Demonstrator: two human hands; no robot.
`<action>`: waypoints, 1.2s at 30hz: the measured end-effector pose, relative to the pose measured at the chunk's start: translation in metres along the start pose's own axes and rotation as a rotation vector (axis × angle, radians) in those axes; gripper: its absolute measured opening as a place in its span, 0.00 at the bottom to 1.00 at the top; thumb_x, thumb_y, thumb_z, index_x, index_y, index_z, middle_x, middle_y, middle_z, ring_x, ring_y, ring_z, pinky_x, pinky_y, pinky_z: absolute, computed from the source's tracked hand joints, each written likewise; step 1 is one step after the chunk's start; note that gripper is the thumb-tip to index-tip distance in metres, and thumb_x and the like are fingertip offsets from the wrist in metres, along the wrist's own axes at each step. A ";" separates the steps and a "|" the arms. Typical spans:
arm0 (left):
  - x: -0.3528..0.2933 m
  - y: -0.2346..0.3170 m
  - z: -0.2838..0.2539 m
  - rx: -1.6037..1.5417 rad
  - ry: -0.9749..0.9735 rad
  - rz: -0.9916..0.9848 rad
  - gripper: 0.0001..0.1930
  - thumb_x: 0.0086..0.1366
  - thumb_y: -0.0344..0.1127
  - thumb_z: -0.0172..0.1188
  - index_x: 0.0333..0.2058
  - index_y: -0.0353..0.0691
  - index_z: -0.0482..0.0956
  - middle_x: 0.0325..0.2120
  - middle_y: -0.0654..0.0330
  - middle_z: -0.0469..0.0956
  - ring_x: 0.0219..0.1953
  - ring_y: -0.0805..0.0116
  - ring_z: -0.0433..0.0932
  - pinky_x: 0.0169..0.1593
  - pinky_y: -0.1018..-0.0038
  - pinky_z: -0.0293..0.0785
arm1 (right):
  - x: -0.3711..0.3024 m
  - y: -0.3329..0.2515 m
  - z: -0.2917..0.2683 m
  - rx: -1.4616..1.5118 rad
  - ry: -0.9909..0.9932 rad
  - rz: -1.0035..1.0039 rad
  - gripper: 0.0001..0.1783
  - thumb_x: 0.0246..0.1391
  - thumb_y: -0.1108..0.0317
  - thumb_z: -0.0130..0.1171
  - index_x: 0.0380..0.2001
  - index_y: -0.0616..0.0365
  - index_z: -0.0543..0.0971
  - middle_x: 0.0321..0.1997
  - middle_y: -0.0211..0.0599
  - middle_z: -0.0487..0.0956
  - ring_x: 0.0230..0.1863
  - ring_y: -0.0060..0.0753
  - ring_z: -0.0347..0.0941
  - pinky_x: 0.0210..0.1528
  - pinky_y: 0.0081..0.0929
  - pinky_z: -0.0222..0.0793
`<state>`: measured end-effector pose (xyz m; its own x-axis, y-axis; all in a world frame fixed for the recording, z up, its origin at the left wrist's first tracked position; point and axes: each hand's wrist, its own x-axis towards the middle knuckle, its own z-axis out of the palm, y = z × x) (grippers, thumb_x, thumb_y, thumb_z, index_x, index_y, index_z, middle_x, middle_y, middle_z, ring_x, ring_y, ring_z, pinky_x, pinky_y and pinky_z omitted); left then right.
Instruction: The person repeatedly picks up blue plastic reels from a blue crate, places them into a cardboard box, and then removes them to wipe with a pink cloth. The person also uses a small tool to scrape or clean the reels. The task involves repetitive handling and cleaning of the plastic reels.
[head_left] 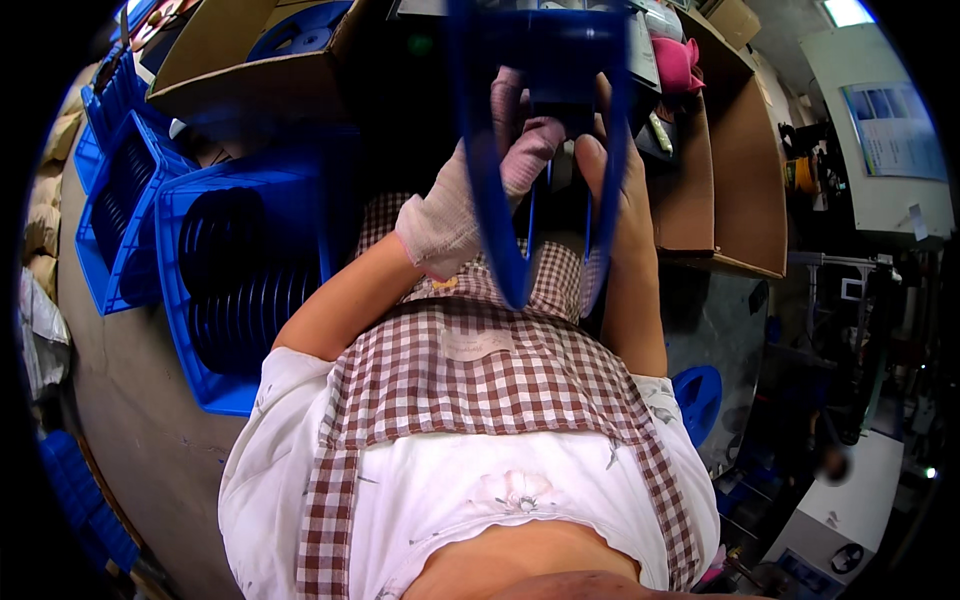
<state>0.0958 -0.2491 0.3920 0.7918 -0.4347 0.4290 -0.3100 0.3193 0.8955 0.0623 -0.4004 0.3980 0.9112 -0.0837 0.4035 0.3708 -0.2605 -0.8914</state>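
A blue plastic reel (488, 215) is held up in front of my chest, seen nearly edge-on, with its two round flanges standing apart. My left hand (445, 215), in a pale knitted glove, is closed at the left flange; its curled fingers show in the gap between the flanges. On the other side, my bare right hand (625, 175) grips the right flange, thumb on the inner face and the other fingers mostly hidden behind it. The top of the reel runs out of the picture.
Left of me stands a blue crate (175, 300) with several dark discs in rows; another blue crate (95, 250) lies beyond. An open carton (240, 90) with a blue reel is at the far left. Another carton (735, 190) is at right. A blue reel (697, 400) lies lower right.
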 end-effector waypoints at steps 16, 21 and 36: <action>0.197 -0.047 -0.148 -0.337 -0.102 -0.208 0.19 0.64 0.36 0.54 0.52 0.35 0.68 0.34 0.59 0.78 0.37 0.72 0.79 0.43 0.76 0.78 | 0.195 0.042 -0.107 -0.983 -0.217 -0.051 0.39 0.50 0.29 0.42 0.62 0.32 0.63 0.53 0.54 0.73 0.50 0.54 0.72 0.53 0.42 0.65; 0.245 -0.065 -0.160 -0.565 -0.115 -0.157 0.23 0.58 0.21 0.43 0.54 0.27 0.65 0.48 0.47 0.74 0.49 0.58 0.75 0.54 0.65 0.72 | 0.274 0.036 -0.082 -1.206 -0.307 0.177 0.40 0.51 0.33 0.45 0.65 0.38 0.59 0.65 0.49 0.61 0.67 0.50 0.54 0.68 0.39 0.46; 0.168 -0.050 -0.169 0.146 0.183 -0.076 0.25 0.65 0.32 0.54 0.59 0.35 0.61 0.52 0.50 0.70 0.53 0.64 0.71 0.56 0.73 0.69 | 0.259 0.072 -0.109 -1.064 -0.035 -0.191 0.33 0.55 0.40 0.48 0.58 0.49 0.68 0.53 0.49 0.73 0.53 0.47 0.71 0.56 0.37 0.63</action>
<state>0.3337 -0.1956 0.3997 0.8939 -0.2885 0.3431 -0.3081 0.1607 0.9377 0.3056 -0.5460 0.4608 0.8657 0.0701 0.4957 0.1764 -0.9693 -0.1710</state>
